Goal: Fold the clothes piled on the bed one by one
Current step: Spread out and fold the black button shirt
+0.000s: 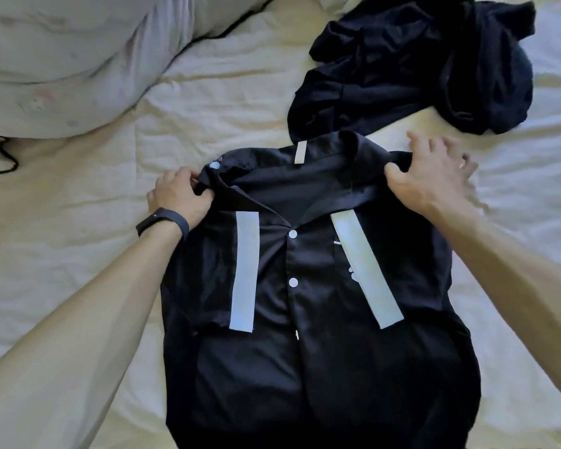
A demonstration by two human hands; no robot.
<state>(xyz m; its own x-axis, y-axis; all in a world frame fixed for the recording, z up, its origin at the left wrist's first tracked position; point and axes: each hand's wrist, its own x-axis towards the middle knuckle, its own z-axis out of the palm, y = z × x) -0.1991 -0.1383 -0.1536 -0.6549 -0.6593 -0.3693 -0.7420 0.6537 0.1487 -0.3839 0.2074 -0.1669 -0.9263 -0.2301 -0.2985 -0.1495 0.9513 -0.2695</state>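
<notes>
A black button-up shirt (305, 351) with two pale vertical stripes and white buttons lies front-up on the bed, collar pointing away from me. Its sides look folded in. My left hand (178, 196), with a dark band on the wrist, pinches the left shoulder by the collar. My right hand (431, 171) grips the right shoulder between thumb and palm, its fingers spread over the sheet. A heap of dark clothes (418, 69) lies just beyond the collar, to the right.
The cream bedsheet (78, 222) is wrinkled and spreads out to the left of the shirt. A large pale pillow or bunched duvet (62, 59) fills the far left corner. A dark cord (4, 157) lies at the left edge.
</notes>
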